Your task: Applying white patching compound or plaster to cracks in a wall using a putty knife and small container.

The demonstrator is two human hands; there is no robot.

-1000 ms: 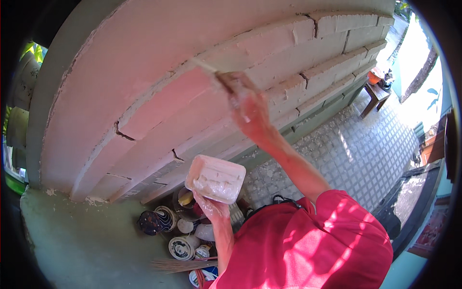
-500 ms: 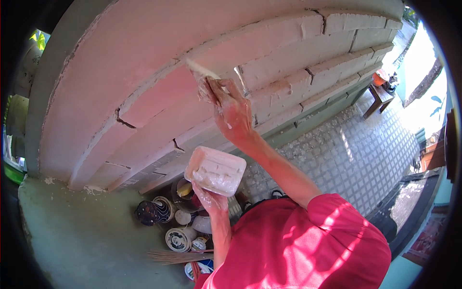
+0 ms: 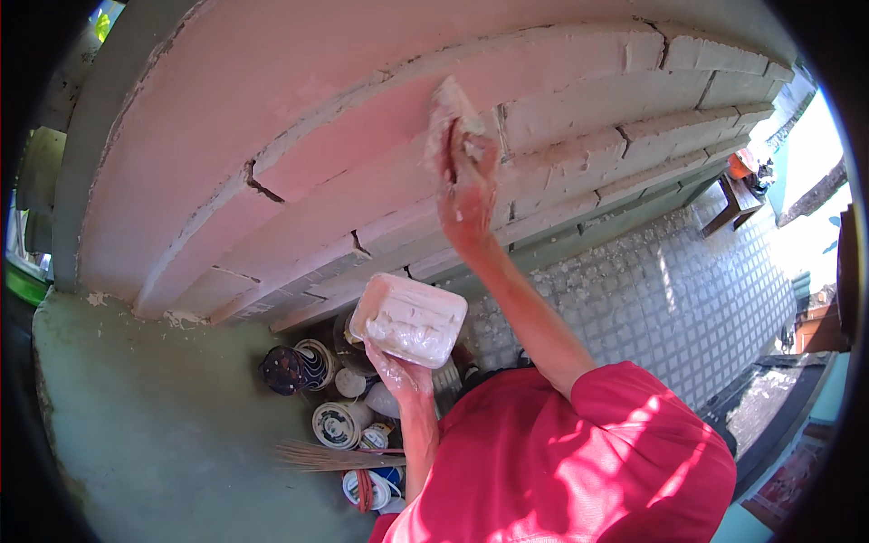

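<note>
On my feed, the right hand [image 3: 468, 197] was closed around a paste-coated spreader [image 3: 450, 107] at the wall [image 3: 299, 149]; couldn't confirm contact. Left hand [image 3: 401, 369] gripped a pale tub [image 3: 424, 289] from below, fingers mostly hidden, white paste [image 3: 398, 331] inside. Stained bucket [image 3: 339, 424] stood near the left forearm [image 3: 418, 434]; contents unclear.

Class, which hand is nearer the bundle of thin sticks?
Left. The left hand, under the white tray, is above and right of the sticks in the picture; the right hand is far higher, near the wall.
</note>
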